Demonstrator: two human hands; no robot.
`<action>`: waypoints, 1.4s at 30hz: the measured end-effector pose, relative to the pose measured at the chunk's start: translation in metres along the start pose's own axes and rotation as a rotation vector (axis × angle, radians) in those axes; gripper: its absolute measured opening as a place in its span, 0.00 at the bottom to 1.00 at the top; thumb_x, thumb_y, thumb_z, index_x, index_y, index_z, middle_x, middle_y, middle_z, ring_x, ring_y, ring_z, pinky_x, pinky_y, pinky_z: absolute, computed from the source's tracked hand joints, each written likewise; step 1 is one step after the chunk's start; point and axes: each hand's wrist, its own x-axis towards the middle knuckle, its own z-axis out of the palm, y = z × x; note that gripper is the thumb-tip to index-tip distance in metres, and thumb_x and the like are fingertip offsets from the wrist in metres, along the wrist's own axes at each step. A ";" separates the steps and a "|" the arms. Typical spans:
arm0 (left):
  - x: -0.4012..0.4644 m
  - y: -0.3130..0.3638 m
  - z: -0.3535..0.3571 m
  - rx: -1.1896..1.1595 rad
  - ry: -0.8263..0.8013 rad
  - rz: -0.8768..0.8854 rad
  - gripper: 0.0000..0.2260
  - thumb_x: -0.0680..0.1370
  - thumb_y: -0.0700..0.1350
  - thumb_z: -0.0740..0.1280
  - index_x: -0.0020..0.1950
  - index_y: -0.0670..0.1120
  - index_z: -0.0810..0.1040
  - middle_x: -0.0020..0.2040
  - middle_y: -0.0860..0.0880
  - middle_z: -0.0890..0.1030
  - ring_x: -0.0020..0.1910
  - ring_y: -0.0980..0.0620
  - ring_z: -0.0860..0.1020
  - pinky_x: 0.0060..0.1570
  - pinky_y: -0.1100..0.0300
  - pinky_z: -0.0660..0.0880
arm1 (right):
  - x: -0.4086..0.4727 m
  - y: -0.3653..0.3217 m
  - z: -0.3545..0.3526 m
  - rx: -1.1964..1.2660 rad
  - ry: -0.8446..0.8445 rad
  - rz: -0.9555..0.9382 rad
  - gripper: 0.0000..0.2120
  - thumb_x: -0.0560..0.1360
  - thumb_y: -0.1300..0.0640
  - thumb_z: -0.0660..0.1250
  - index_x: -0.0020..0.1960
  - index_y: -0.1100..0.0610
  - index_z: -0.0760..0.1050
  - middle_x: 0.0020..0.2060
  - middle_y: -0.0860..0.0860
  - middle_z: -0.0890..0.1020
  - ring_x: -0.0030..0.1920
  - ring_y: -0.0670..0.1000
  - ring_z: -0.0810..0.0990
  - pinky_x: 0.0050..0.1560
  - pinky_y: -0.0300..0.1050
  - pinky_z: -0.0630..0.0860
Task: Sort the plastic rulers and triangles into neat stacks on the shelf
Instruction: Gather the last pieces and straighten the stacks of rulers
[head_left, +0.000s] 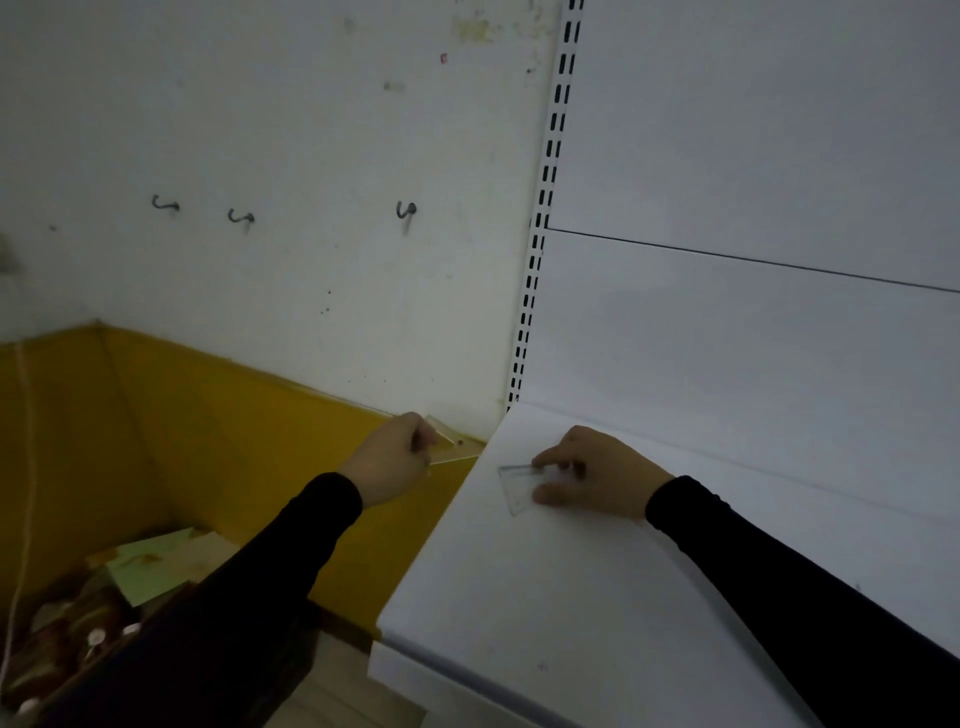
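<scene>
1. My left hand (392, 460) was curled around a clear plastic triangle (453, 445), holding it in the air just off the left edge of the white shelf (571, 582).
2. My right hand (597, 473) pinched a second clear triangle (517, 486) between thumb and fingers; that one lay flat on the shelf near its back left corner.
3. Down at lower left, a cardboard box (78, 649) held green and tan paper sheets and some small round-topped items I couldn't identify.

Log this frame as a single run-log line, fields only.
left hand: grips clear plastic triangle off shelf edge | right hand: pinches clear plastic triangle lying on white shelf | stage: placing
</scene>
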 end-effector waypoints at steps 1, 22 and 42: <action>-0.001 -0.002 -0.002 -0.030 0.013 -0.003 0.06 0.79 0.38 0.59 0.53 0.47 0.72 0.50 0.48 0.74 0.40 0.52 0.72 0.35 0.64 0.69 | 0.004 -0.003 0.002 0.010 0.009 -0.001 0.20 0.68 0.37 0.69 0.58 0.43 0.77 0.48 0.45 0.73 0.42 0.39 0.71 0.47 0.34 0.65; -0.033 -0.034 -0.028 0.034 0.094 -0.067 0.31 0.76 0.47 0.68 0.76 0.49 0.58 0.57 0.54 0.73 0.42 0.55 0.72 0.42 0.60 0.71 | 0.041 -0.041 0.024 0.111 0.029 -0.061 0.23 0.72 0.43 0.68 0.65 0.46 0.69 0.48 0.48 0.74 0.46 0.46 0.73 0.48 0.37 0.67; -0.013 0.047 0.013 0.106 -0.021 0.389 0.25 0.73 0.49 0.72 0.68 0.47 0.70 0.56 0.54 0.77 0.38 0.59 0.72 0.45 0.66 0.68 | -0.115 -0.007 -0.019 0.041 0.439 0.278 0.23 0.74 0.49 0.68 0.67 0.52 0.67 0.53 0.43 0.75 0.47 0.42 0.75 0.49 0.34 0.70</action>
